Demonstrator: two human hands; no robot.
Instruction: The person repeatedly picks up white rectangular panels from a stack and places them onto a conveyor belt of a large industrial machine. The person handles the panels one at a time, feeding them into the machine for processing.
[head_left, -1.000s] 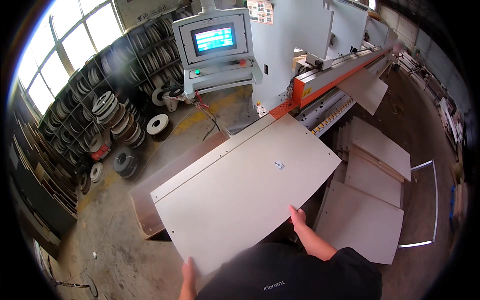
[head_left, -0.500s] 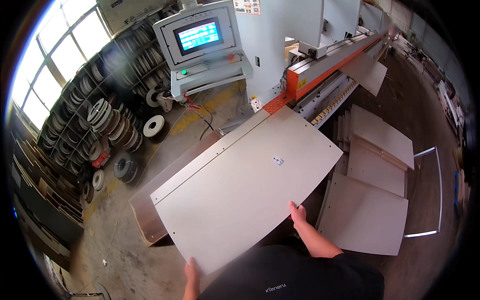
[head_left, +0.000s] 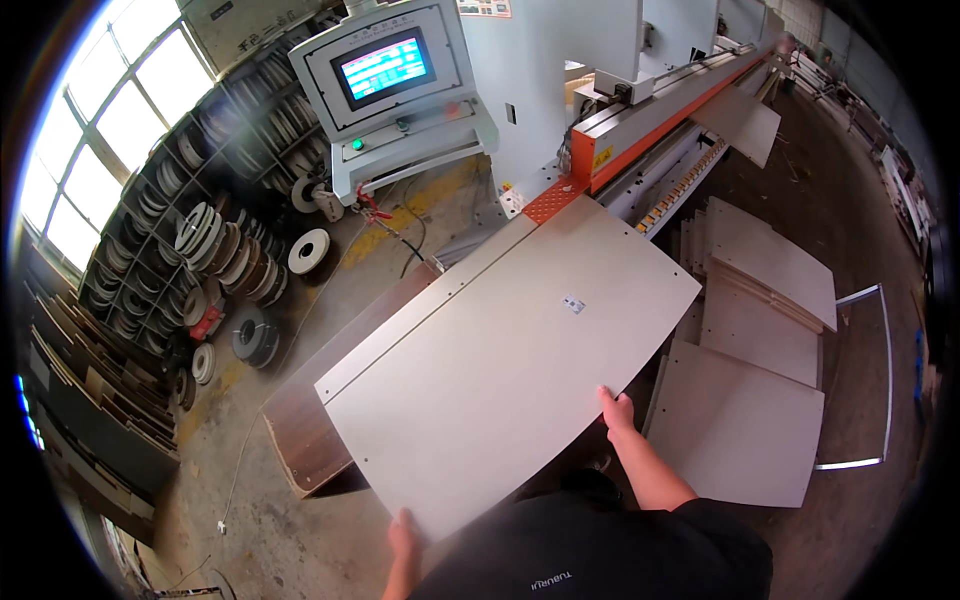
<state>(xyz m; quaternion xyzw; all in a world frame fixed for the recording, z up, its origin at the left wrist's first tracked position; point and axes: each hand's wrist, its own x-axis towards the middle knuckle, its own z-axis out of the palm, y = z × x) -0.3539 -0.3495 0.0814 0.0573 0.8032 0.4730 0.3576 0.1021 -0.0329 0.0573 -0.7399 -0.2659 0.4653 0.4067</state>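
A large pale board with a groove along its far long edge, a few small holes and a small label lies tilted across the view. My left hand grips its near left corner, the thumb on top and the other fingers hidden beneath. On the near long edge, my right hand holds the board the same way, thumb above and fingers under it. The board's far corner meets the orange plate at the infeed of a long grey-and-orange machine. A brown board shows underneath at the left.
A control panel with a lit screen stands beyond the board. Stacked pale panels lie at my right, with a metal frame past them. Racked edge-banding rolls and upright boards line the left side.
The board has shifted slightly right and toward the machine, with both hands still on it. The machine and panel appear slightly shifted in view.
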